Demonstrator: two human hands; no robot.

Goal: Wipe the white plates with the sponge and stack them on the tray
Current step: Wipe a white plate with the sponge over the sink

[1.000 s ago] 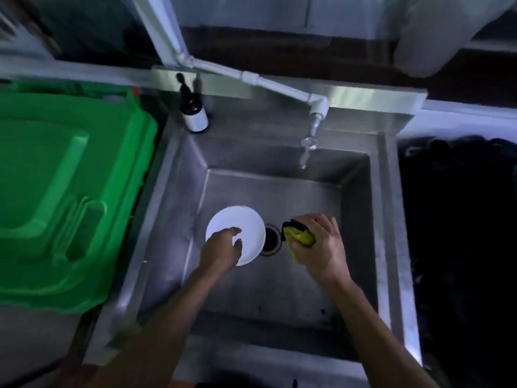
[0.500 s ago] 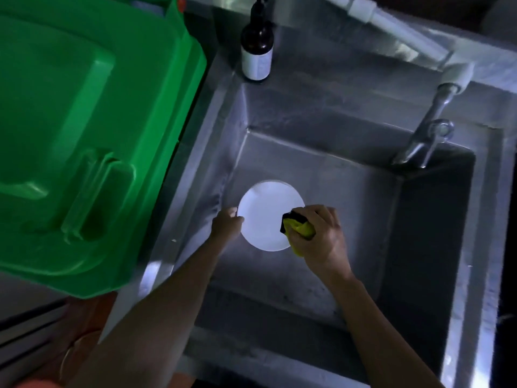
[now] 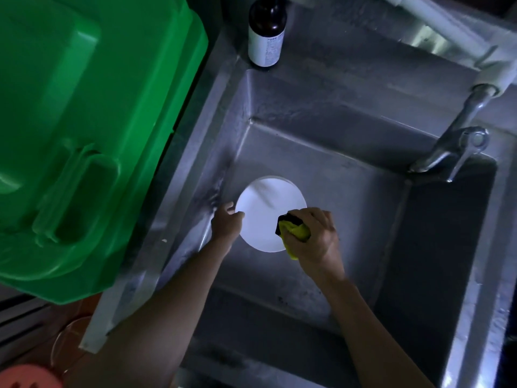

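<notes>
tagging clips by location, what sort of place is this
Probably a dishwashing station in a commercial or back-of-house kitchen: a deep stainless steel sink with a wall-fed tap, a dark soap bottle on its rim, and a large green bin beside it.

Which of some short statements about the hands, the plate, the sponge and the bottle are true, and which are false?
1. The left hand holds the white plate by its edge. True.
2. The right hand is empty. False: it grips the yellow sponge.
3. The plate lies on the green bin. False: it is down inside the metal sink.
4. A dark bottle stands at the sink's back left corner. True.
5. Water streams from the tap. False: no stream is visible.
</notes>
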